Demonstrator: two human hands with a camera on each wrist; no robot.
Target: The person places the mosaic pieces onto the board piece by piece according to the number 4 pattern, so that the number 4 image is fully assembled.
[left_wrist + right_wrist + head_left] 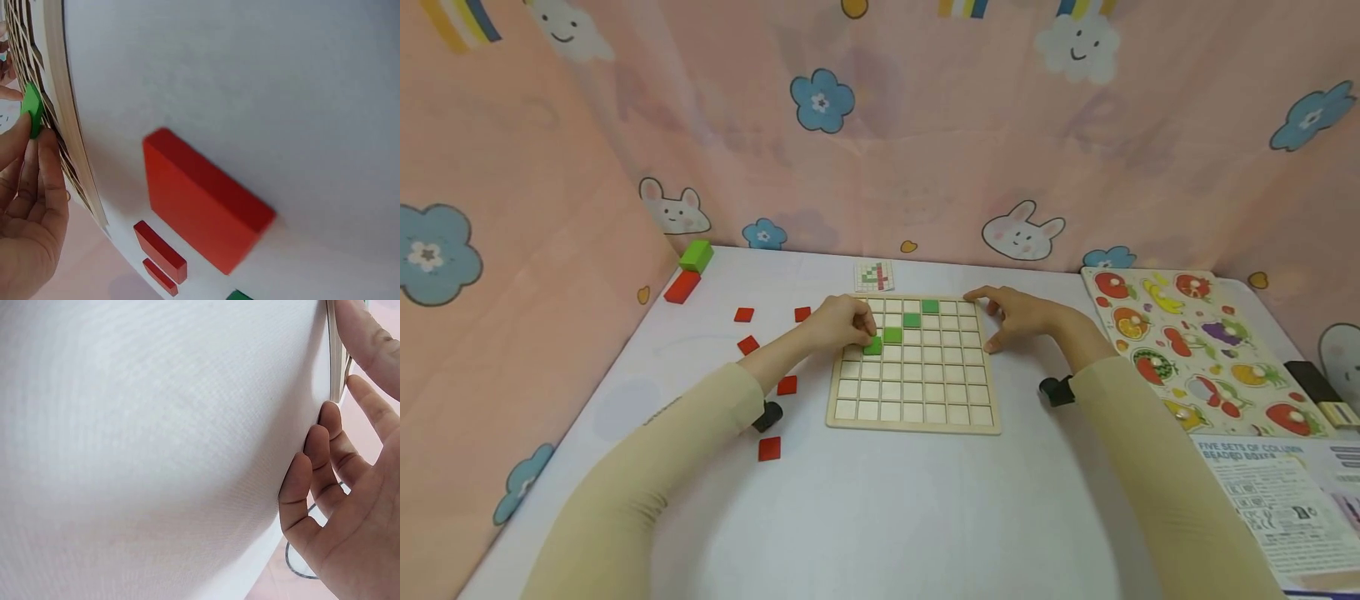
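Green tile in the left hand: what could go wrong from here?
The left hand pinches the green tile at the grid board, so it might catch on a ridge and sit askew. The right hand is at the board's right edge; a push there could shift the board. Loose red tiles lie near the left sleeve, which might knock them.

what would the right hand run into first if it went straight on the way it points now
Most likely the wooden grid board, at its right edge: the right hand points left and sits right at that edge, though exact contact is hard to judge.
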